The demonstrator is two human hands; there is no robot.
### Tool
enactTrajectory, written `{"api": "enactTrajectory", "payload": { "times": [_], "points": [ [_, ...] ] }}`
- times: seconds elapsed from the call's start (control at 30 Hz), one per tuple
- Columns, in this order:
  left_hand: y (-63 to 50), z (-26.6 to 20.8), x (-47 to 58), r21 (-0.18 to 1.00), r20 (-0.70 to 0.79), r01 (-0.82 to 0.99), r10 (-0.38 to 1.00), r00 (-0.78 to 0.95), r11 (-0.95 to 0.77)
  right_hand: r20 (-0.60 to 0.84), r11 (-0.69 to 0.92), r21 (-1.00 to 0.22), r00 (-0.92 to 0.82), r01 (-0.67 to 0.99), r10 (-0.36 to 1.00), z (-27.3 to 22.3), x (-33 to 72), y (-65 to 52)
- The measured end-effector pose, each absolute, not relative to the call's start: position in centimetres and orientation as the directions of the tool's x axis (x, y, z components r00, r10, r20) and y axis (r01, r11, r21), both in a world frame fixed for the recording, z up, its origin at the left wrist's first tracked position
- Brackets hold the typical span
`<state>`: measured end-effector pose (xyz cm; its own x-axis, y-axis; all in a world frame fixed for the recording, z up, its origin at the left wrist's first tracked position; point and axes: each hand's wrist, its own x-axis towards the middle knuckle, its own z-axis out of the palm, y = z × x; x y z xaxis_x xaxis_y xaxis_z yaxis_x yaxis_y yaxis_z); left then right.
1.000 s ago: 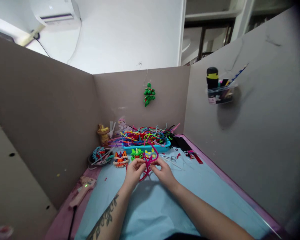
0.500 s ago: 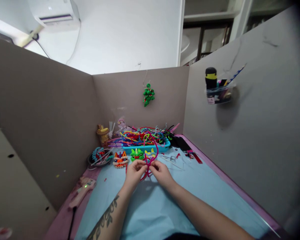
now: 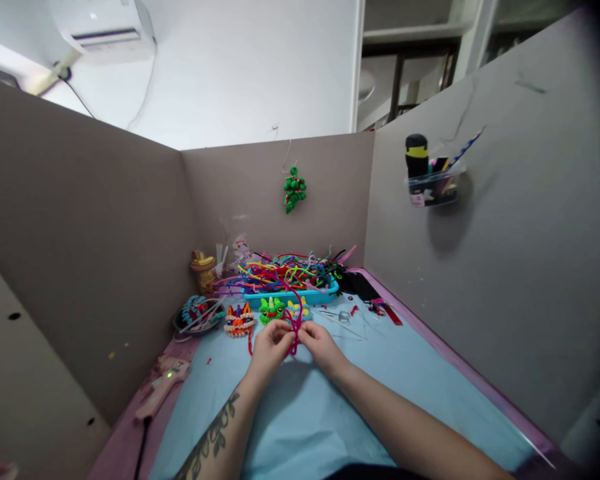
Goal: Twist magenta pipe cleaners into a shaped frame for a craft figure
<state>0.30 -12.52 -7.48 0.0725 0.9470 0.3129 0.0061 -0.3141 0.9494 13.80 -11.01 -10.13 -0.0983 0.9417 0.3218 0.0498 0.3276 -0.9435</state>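
Fingers [image 3: 280, 325] on magenta pipe cleaners [image 3: 299, 321], caddy label [image 3: 417, 200] illegibly small

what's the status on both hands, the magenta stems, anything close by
Left hand and right hand pinching magenta stems. Stems bent, bunched between the hands. Green figure just beyond left hand, scissors beyond right.

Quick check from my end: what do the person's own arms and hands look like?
The left hand and right hand are ungloved, with no ring or watch visible. Both forearms show no sleeves. The left forearm carries a dark tattoo with leafy shapes; the right forearm shows no marking.
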Motion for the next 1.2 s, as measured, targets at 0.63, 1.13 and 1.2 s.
{"api": "enactTrajectory", "payload": {
  "times": [0.63,1.13,1.2],
  "points": [
    [-12.0,-8.0,0.1,0.947,0.322,-0.002,0.946,0.043,-0.322,0.326,0.326,-0.945,-0.001,-0.039,0.945,-9.8,12.6,-11.6],
    [-12.2,-7.4,0.2,0.967,0.234,-0.125,0.967,0.099,-0.221,0.482,0.480,-0.874,0.006,0.077,0.876,-8.6,14.3,-11.5],
    [-12.4,-7.3,0.3,0.968,0.232,-0.124,0.965,0.123,-0.218,0.492,0.488,-0.869,0.025,0.085,0.870,-8.6,14.4,-11.4]
  ]
}}
